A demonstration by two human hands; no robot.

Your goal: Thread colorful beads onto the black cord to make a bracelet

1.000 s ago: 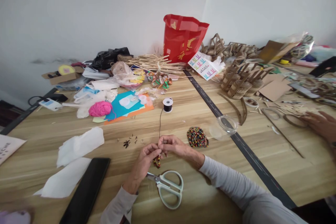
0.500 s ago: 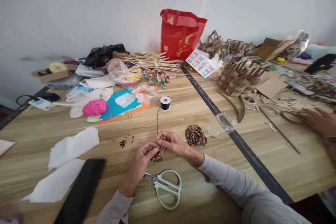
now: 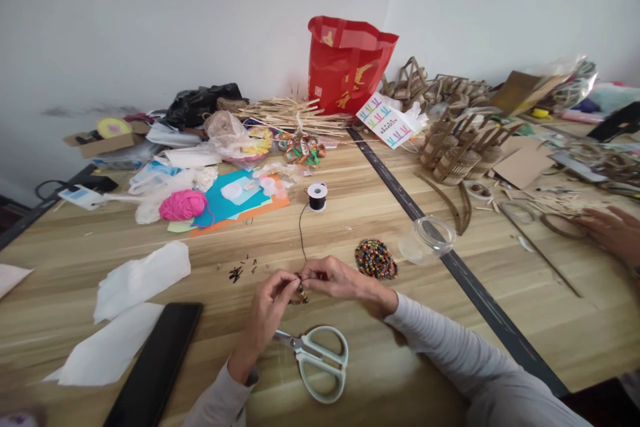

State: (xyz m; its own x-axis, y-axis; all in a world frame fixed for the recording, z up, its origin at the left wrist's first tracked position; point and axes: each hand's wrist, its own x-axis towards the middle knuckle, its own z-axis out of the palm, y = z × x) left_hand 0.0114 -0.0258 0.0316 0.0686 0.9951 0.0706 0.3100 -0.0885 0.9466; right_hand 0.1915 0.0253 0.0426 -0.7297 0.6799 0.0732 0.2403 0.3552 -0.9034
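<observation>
Left hand [image 3: 267,297] and right hand [image 3: 327,278] are pinching together on the short multicoloured beaded strand [image 3: 299,296], thin black cord [image 3: 301,233] running straight away to the small black thread spool [image 3: 317,196] (right hand nearer).

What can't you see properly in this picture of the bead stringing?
- Head view: the beaded string is mostly hidden by the left hand and right hand.
- The co-worker's hand is cut off by the right edge.
- The black bits are too small to identify.
</observation>
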